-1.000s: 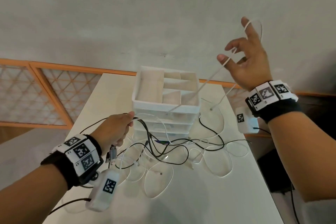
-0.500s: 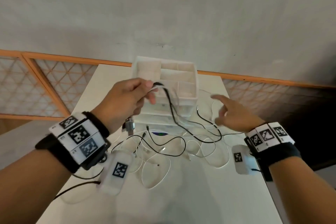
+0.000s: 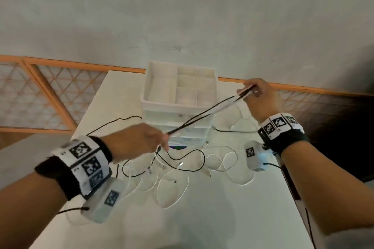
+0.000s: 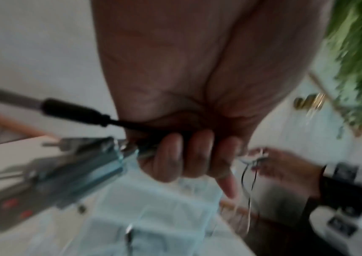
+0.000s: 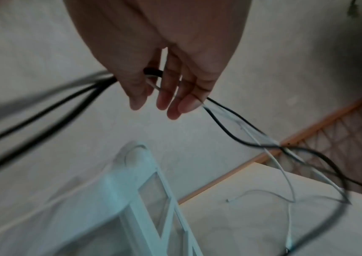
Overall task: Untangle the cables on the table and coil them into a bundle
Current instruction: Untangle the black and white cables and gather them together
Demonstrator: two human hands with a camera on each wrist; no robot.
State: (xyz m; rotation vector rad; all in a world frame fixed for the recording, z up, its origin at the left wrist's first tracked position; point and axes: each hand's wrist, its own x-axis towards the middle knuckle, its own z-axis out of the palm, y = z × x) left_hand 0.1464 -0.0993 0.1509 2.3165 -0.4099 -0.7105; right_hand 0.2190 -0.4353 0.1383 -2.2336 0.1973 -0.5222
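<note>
Currently, the left hand (image 3: 135,141) and right hand (image 3: 261,99) each grasp thin black and white cables (image 3: 204,116), stretched taut between them above the white table (image 3: 202,218) — in front of a white plastic drawer organiser (image 3: 162,105).

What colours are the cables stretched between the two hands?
Black and white: the taut thin cables mix both colours, clearest in the head view.

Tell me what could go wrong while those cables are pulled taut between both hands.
The taut strands pass right in front of the white drawer organizer; pulling harder could drag or tip it. The left hand and right hand grip black and white strands together, so loops on the table may tighten into knots.
</note>
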